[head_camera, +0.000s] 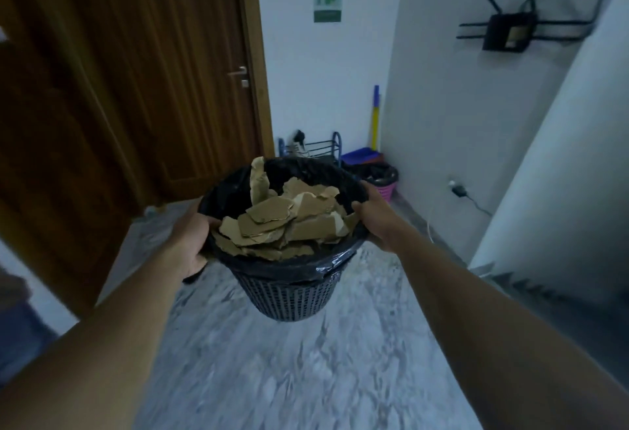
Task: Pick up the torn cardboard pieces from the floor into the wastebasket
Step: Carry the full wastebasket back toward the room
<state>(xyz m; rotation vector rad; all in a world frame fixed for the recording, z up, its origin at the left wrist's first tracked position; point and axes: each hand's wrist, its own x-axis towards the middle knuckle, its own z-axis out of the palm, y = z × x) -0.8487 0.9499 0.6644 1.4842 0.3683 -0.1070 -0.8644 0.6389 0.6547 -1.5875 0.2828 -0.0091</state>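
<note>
While our two forearms run up from the lower corners of the frame, we hold the wastebasket (286, 296) in the air at the centre, clear of the marble floor (306, 378). Our left hand (190, 242) wraps its fingers around the left rim, over the black liner (306, 268); our right hand (371, 222) clamps the right rim, thumb inside and fingers hidden behind. The torn cardboard pieces (289, 222) sit heaped inside, up to the rim, one strip standing tall at the back. No scraps show on the visible floor, so we judge the gathering done and the carrying in hand. To do it well, we keep the basket level and the grip even on both sides, since the heap is loose and a tilt could spill the top pieces. We also mind the liner, which may slip under our fingers. Farther off, at the upper middle, a second bin (384, 184) stands by the wall, with a wooden door (153, 72) at the upper left.
</note>
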